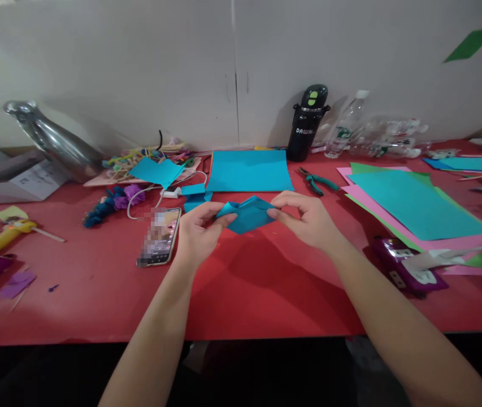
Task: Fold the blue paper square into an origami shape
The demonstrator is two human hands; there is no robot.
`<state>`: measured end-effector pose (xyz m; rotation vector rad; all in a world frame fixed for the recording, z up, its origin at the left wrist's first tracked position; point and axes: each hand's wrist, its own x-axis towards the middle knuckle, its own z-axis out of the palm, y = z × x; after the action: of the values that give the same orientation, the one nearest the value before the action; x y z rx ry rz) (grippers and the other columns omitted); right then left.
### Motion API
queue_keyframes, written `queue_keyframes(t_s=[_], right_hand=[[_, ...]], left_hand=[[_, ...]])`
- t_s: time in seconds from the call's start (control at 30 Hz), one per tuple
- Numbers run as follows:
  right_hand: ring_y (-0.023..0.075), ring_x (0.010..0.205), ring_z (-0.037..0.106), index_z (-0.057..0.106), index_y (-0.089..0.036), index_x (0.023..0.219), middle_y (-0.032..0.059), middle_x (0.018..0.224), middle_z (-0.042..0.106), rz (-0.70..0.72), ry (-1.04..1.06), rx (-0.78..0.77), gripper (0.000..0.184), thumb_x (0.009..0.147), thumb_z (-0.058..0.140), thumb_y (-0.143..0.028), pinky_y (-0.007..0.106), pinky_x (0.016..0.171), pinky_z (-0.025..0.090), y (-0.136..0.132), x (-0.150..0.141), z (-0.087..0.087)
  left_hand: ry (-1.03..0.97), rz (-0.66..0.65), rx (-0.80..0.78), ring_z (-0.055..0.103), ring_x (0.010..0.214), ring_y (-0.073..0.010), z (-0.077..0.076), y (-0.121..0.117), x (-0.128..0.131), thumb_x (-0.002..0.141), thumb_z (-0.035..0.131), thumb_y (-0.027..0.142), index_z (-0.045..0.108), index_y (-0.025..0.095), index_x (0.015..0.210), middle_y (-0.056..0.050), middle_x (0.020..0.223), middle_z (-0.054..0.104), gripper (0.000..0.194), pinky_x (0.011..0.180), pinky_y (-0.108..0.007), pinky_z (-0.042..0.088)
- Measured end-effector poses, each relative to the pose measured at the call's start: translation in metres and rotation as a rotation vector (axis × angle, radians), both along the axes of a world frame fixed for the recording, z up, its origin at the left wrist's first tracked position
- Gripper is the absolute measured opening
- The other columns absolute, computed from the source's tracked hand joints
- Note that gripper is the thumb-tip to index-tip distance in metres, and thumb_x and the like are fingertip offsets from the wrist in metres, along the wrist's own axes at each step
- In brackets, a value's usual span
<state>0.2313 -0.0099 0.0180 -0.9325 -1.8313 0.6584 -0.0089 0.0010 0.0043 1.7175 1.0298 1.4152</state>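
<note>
A folded piece of blue paper (pixel 250 216) is held up over the middle of the red table. My left hand (pixel 200 229) pinches its left end between thumb and fingers. At the opposite end my right hand (pixel 304 219) grips it the same way. The paper has several creases, and its upper edge stands a little apart in layers. Just left of my left hand lies a lit phone (pixel 160 236), its screen partly blurred. Behind the hands are small blue paper pieces (pixel 194 198) and a large blue sheet (pixel 249 169) lying flat.
Pliers (pixel 317 180) lie beyond my right hand, near a black bottle (pixel 307 124) and a clear plastic bottle (pixel 346 124). Coloured sheets (pixel 418 198) and a purple power strip (pixel 408 268) occupy the right. Leftward are a steel jug (pixel 56 138), purple-blue paper flowers (pixel 113 203) and a yellow glue gun (pixel 5 234).
</note>
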Motion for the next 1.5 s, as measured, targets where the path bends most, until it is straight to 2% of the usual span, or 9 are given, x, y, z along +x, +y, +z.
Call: queue_keyframes(t_s=[0.37, 0.5, 0.7, 0.83, 0.97, 1.03, 1.17, 1.33, 1.5], right_hand=[[0.0194, 0.089, 0.06, 0.064, -0.023, 0.098, 0.0055, 0.096, 0.064, 0.011, -0.091, 0.123, 0.008, 0.097, 0.056, -0.026, 0.036, 0.083, 0.051, 0.001, 0.002, -0.004], [0.0224, 0.102, 0.063, 0.066, -0.026, 0.114, 0.0065, 0.108, 0.069, 0.015, -0.128, 0.216, 0.021, 0.093, 0.061, -0.022, 0.041, 0.09, 0.051, 0.0, 0.0, -0.007], [0.0235, 0.099, 0.063, 0.076, -0.033, 0.099, 0.0041, 0.102, 0.071, -0.185, -0.183, 0.452, 0.028, 0.09, 0.059, -0.012, 0.045, 0.089, 0.048, 0.001, -0.004, -0.012], [0.0245, 0.1, 0.063, 0.076, -0.037, 0.099, 0.0021, 0.102, 0.072, -0.29, -0.157, 0.559, 0.034, 0.087, 0.061, -0.009, 0.047, 0.089, 0.045, 0.0, -0.004, -0.013], [0.0257, 0.103, 0.063, 0.076, -0.04, 0.099, 0.0012, 0.105, 0.071, -0.314, -0.154, 0.539, 0.035, 0.087, 0.061, -0.01, 0.05, 0.093, 0.043, 0.0, -0.003, -0.012], [0.0262, 0.106, 0.062, 0.076, -0.04, 0.098, 0.001, 0.106, 0.071, -0.318, -0.163, 0.534, 0.035, 0.087, 0.061, -0.01, 0.051, 0.095, 0.043, -0.001, -0.003, -0.012], [0.0277, 0.114, 0.059, 0.075, -0.041, 0.097, 0.0004, 0.113, 0.069, -0.315, -0.192, 0.574, 0.035, 0.087, 0.063, -0.01, 0.053, 0.099, 0.042, -0.001, -0.004, -0.011], [0.0342, 0.131, 0.049, 0.074, -0.04, 0.102, 0.0012, 0.134, 0.059, -0.358, -0.175, 0.565, 0.032, 0.088, 0.063, -0.014, 0.06, 0.107, 0.037, -0.003, -0.008, -0.01], [0.0288, 0.125, 0.054, 0.065, -0.031, 0.119, 0.0092, 0.133, 0.057, -0.395, 0.176, 0.369, 0.026, 0.095, 0.057, -0.025, 0.051, 0.104, 0.045, -0.005, -0.013, -0.009]], left_hand=[[0.076, -0.066, 0.042, 0.07, 0.085, -0.0197, -0.002, 0.001, -0.004, 0.083, 0.073, 0.026, 0.071, 0.019, 0.096, -0.006, 0.092, 0.074, 0.015, 0.081, -0.032, 0.057], [0.037, -0.132, 0.075, 0.071, 0.098, -0.0234, 0.001, -0.001, -0.004, 0.086, 0.069, 0.022, 0.072, 0.019, 0.092, -0.01, 0.102, 0.075, 0.008, 0.089, -0.038, 0.057], [0.085, -0.096, 0.167, 0.063, 0.12, -0.026, 0.003, -0.002, -0.002, 0.082, 0.063, 0.012, 0.073, 0.023, 0.084, -0.008, 0.118, 0.073, 0.015, 0.107, -0.045, 0.048], [-0.109, -0.14, 0.001, 0.057, 0.13, -0.0276, 0.007, 0.001, -0.004, 0.077, 0.067, 0.016, 0.071, 0.022, 0.093, -0.009, 0.138, 0.062, 0.018, 0.106, -0.044, 0.049], [-0.325, -0.277, -0.435, 0.071, 0.105, -0.0294, 0.01, 0.003, -0.005, 0.084, 0.06, 0.041, 0.065, 0.022, 0.116, -0.012, 0.126, 0.069, 0.038, 0.082, -0.043, 0.061], [-0.339, -0.306, -0.539, 0.074, 0.094, -0.0295, 0.01, 0.002, -0.004, 0.085, 0.06, 0.052, 0.064, 0.02, 0.122, -0.013, 0.114, 0.073, 0.049, 0.074, -0.042, 0.062], [-0.308, -0.249, -0.498, 0.074, 0.086, -0.0238, 0.007, 0.0, 0.001, 0.074, 0.082, 0.04, 0.069, 0.017, 0.112, -0.011, 0.101, 0.076, 0.046, 0.075, -0.035, 0.062], [-0.351, -0.21, -0.475, 0.073, 0.083, -0.0189, 0.003, 0.002, 0.0, 0.074, 0.084, 0.033, 0.071, 0.017, 0.098, -0.007, 0.094, 0.077, 0.031, 0.079, -0.033, 0.063], [-0.424, -0.151, -0.426, 0.073, 0.082, -0.0176, 0.0, 0.006, -0.004, 0.071, 0.086, 0.032, 0.069, 0.02, 0.088, -0.002, 0.089, 0.077, 0.027, 0.078, -0.034, 0.064]])
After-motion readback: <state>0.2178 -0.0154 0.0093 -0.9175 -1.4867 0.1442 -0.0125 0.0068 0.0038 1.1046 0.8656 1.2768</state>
